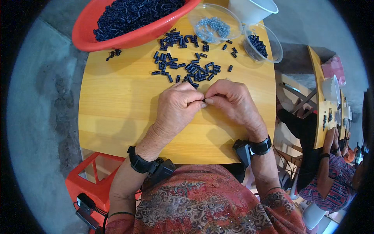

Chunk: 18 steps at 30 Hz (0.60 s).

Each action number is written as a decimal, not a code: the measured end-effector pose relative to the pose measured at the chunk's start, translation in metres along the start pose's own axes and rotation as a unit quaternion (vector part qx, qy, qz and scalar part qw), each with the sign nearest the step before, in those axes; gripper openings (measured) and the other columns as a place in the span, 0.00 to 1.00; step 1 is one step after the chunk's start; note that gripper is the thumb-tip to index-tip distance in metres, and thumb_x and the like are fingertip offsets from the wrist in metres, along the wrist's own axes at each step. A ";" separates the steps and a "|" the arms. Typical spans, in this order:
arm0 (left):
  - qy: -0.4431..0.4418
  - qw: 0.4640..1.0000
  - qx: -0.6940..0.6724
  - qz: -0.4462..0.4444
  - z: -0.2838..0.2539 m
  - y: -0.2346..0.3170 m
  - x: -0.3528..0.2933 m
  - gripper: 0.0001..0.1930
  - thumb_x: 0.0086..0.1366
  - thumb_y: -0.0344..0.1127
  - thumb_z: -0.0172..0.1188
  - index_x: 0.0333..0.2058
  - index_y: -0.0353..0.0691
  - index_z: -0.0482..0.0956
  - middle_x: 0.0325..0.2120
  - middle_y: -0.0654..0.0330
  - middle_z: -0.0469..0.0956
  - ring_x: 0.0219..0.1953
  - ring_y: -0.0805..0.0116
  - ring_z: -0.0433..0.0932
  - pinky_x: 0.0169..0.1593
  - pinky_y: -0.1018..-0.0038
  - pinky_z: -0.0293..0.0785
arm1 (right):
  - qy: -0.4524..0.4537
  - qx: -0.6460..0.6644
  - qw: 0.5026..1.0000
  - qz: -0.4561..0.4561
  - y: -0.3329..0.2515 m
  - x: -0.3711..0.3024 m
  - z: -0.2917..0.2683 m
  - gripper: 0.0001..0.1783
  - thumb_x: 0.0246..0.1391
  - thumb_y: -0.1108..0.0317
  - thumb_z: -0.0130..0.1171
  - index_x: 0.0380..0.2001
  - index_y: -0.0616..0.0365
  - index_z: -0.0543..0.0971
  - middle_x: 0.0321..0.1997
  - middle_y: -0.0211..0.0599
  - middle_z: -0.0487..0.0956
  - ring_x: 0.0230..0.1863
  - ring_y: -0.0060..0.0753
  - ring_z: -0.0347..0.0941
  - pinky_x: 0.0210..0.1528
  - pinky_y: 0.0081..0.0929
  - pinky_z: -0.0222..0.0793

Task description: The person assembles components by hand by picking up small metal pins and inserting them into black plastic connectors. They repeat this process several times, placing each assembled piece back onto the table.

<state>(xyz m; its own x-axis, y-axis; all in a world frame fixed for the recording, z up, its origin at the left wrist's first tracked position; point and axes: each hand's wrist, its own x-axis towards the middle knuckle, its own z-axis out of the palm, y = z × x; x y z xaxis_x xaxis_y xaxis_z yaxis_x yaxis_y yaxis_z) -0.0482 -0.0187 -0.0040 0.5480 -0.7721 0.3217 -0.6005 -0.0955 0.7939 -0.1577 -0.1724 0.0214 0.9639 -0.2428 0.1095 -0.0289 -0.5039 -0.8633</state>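
Note:
My left hand (177,102) and my right hand (232,99) meet fingertip to fingertip over the wooden table (117,113). Both pinch a small dark piece (204,99) between thumb and finger; most of it is hidden, so its kind does not show. Just beyond my fingers lies a loose spread of short black cylindrical parts (198,71). A second cluster of the same black parts (177,39) lies farther back, near the red basin.
A red basin (132,42) heaped with black parts stands back left. Behind the spread are a clear tub (194,19) of small silvery pieces, a clear bowl (274,48) with black parts and a white container (257,9). Another person (331,175) sits at a table on the right.

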 end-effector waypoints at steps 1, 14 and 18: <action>-0.006 1.000 0.012 -0.003 0.000 0.000 0.000 0.08 0.45 0.26 0.70 0.26 0.37 0.81 0.22 0.60 0.76 0.26 0.66 0.77 0.30 0.74 0.72 | 0.004 -0.028 0.999 -0.025 0.000 0.000 0.000 0.05 0.46 0.72 0.65 0.26 0.59 0.79 0.25 0.39 0.79 0.28 0.40 0.76 0.32 0.31 0.71; 0.004 1.000 0.019 0.010 0.002 -0.002 -0.001 0.05 0.45 0.29 0.68 0.24 0.39 0.81 0.20 0.59 0.74 0.27 0.59 0.76 0.30 0.66 0.72 | 0.008 -0.054 0.998 -0.034 -0.003 -0.001 0.002 0.05 0.44 0.72 0.65 0.27 0.59 0.78 0.26 0.41 0.79 0.30 0.44 0.77 0.34 0.33 0.72; 0.004 0.999 0.035 0.021 0.003 0.000 -0.003 0.05 0.45 0.30 0.68 0.23 0.41 0.82 0.20 0.60 0.74 0.27 0.61 0.76 0.30 0.67 0.72 | 0.034 0.018 0.999 0.006 -0.003 -0.002 -0.002 0.06 0.52 0.70 0.62 0.31 0.62 0.79 0.29 0.38 0.80 0.30 0.32 0.75 0.33 0.28 0.71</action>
<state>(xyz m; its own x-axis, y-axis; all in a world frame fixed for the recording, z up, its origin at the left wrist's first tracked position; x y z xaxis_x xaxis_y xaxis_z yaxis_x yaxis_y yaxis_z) -0.0516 -0.0178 -0.0068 0.5256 -0.7712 0.3592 -0.6631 -0.1069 0.7408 -0.1598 -0.1726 0.0249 0.9432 -0.3054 0.1309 -0.0300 -0.4708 -0.8817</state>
